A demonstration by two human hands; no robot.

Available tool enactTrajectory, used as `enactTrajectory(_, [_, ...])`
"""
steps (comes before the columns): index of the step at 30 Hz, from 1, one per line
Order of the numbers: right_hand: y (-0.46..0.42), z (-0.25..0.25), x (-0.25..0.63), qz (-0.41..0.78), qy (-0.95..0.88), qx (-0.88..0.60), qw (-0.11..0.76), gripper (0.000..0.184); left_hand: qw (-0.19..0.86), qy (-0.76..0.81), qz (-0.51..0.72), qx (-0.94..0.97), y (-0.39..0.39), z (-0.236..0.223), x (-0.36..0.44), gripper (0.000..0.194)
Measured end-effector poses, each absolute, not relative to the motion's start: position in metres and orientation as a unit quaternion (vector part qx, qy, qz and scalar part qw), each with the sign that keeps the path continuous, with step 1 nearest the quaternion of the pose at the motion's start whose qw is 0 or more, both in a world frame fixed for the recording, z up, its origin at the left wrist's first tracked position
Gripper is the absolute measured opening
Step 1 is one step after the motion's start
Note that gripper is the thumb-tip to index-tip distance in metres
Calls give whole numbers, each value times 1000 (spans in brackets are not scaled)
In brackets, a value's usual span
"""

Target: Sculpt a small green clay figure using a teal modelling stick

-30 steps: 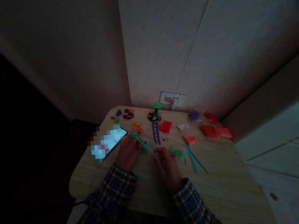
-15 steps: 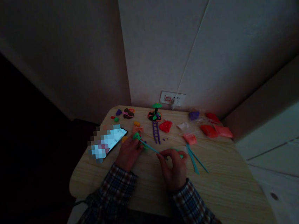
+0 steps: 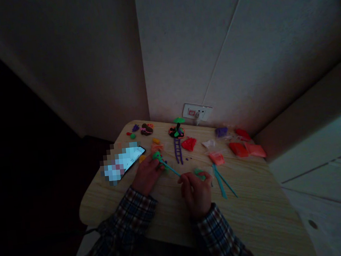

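My left hand point(image 3: 146, 174) is closed on a small green clay figure point(image 3: 156, 156) with dark spots. In my right hand point(image 3: 196, 192) a thin blue modelling tool point(image 3: 170, 168) is pinched, its far tip against the green clay. More green clay shows below the left fingers, partly hidden. Just beyond my right hand lies a bag of green clay point(image 3: 199, 174). A purple clay ladder point(image 3: 178, 151) stretches toward me from a dark round clay base point(image 3: 176, 132) that bears a small green-topped tree.
A lit phone point(image 3: 125, 162) lies at the left. Two blue tools point(image 3: 220, 183) rest right of my hand. Clay packets, such as a red one point(image 3: 238, 149), line the right back; small clay pieces, including a brown one point(image 3: 146, 129), sit back left. A wall socket point(image 3: 197, 111) is behind.
My right hand has shifted slightly left and its fingers have curled in, uncovering more of the green clay bag. The left hand has barely moved, with the green figure turned slightly.
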State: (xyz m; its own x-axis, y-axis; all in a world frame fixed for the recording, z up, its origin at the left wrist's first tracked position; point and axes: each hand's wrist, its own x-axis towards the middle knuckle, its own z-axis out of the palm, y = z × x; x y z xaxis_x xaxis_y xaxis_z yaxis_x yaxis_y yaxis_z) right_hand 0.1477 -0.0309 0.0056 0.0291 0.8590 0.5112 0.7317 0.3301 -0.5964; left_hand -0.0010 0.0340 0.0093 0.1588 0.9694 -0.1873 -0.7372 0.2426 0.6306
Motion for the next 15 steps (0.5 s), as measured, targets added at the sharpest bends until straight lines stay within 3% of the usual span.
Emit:
enactTrajectory(6, [-28, 2, 145, 104, -709, -559, 417, 33, 731, 289, 586, 195, 35, 9, -1, 10])
enactTrajectory(15, [-24, 0, 143, 72, -667, -599, 437, 14, 714, 302, 604, 182, 35, 9, -1, 12])
